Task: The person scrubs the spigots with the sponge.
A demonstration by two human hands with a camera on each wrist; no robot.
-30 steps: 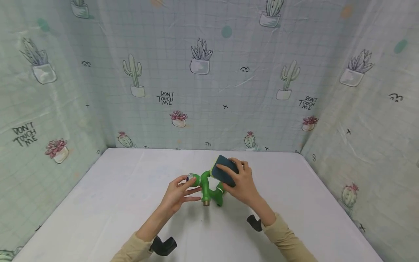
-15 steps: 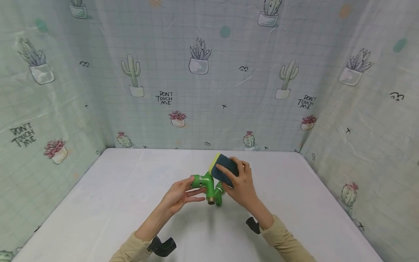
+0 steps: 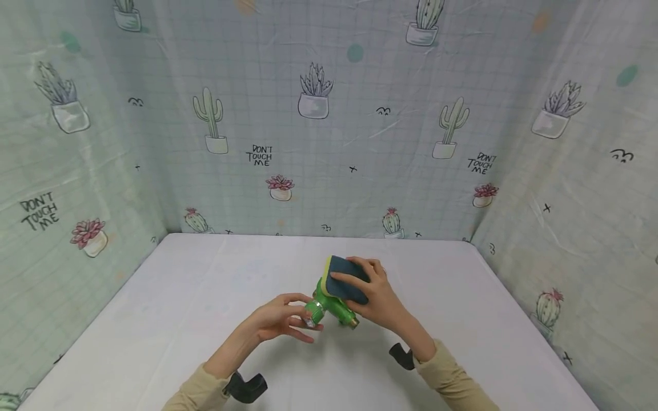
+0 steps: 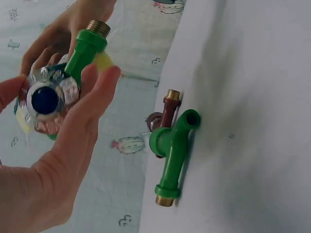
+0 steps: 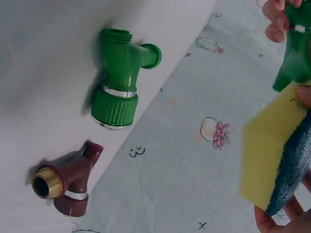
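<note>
My left hand (image 3: 281,319) holds a green faucet (image 4: 81,60) by its clear knob, which has a dark blue centre. Thumb and fingers sit on opposite sides of the knob in the left wrist view, and a brass threaded end (image 4: 99,28) points up beyond them. My right hand (image 3: 379,299) grips a sponge (image 3: 346,279), yellow with a dark blue scouring side. The sponge's yellow face lies against the faucet body, partly covering it in the head view. In the right wrist view the sponge (image 5: 267,150) bends slightly along the green body.
A second green faucet (image 5: 115,82) lies on the white table (image 3: 205,285), with a brown faucet (image 5: 73,182) beside it. Black curved pieces (image 3: 247,388) stick out at both wrists. A patterned cloth (image 3: 308,148) encloses the table's back and sides.
My left hand has turned the faucet, so its knob now faces down toward me, and has dropped a little. The sponge in my right hand has shifted left and slightly down along the faucet.
</note>
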